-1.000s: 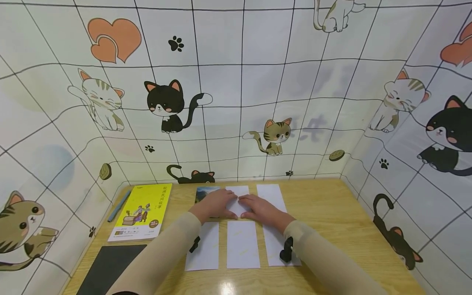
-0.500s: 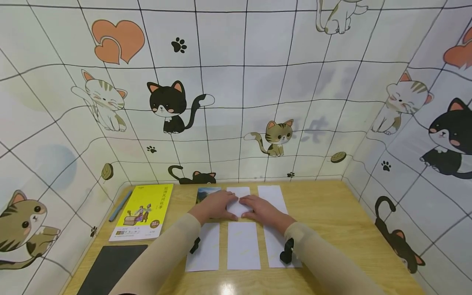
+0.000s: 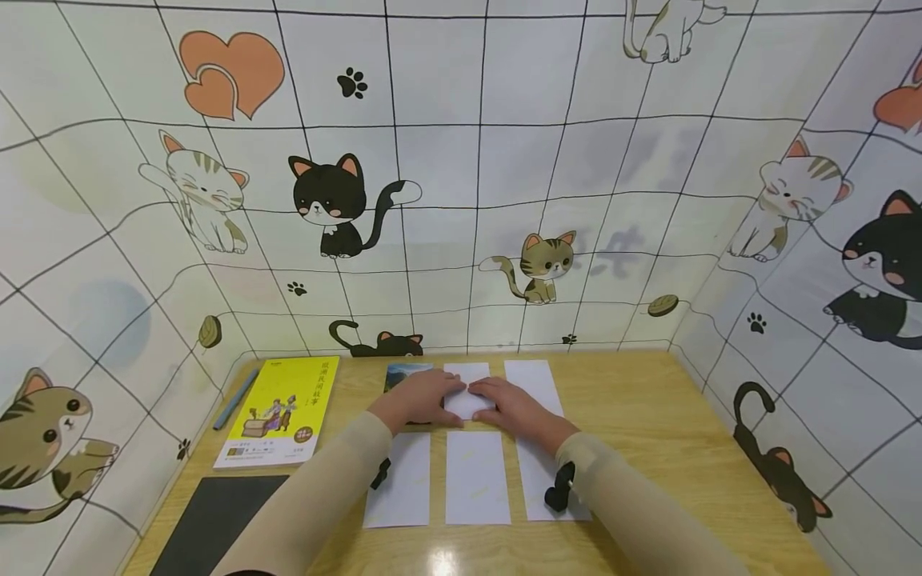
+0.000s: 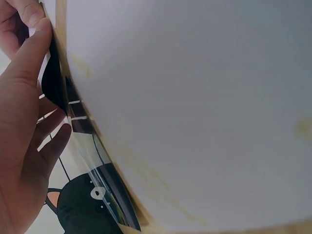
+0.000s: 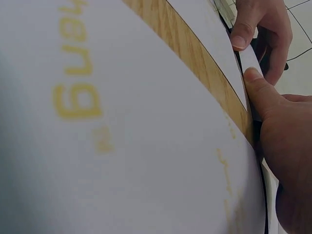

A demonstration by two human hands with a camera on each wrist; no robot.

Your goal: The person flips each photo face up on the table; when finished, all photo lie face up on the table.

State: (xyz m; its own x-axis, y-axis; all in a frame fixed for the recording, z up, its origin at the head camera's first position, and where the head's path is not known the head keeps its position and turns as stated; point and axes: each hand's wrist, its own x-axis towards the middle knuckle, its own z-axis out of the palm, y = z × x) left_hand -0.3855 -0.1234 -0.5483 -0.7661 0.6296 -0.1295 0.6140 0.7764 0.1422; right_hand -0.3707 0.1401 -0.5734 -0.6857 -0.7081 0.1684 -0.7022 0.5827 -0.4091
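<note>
A white card (image 3: 463,404) in the middle of the back row lies between my two hands, and its dark face shows bent in the left wrist view. My left hand (image 3: 421,398) grips its left side, thumb towards me. From the right, my right hand (image 3: 520,412) holds the same card, its thumb (image 5: 261,92) along the near edge. A picture card (image 3: 405,372) lies partly under my left hand. At the back right is another white card (image 3: 531,382), partly covered by my right hand. Beneath the fingers, the card's underside is mostly hidden.
Nearer me lie a left white card (image 3: 398,484), a middle one (image 3: 477,480) and a right one (image 3: 540,480), below my wrists. Leftward are a yellow book (image 3: 284,412), a blue-grey pen (image 3: 236,400) and a black flat sheet (image 3: 216,516). Cat-print walls (image 3: 446,176) enclose the wooden table (image 3: 634,448).
My hands stay on the middle back card in nearly the same pose. The head view shifts only slightly; the cards, book and pen keep their places.
</note>
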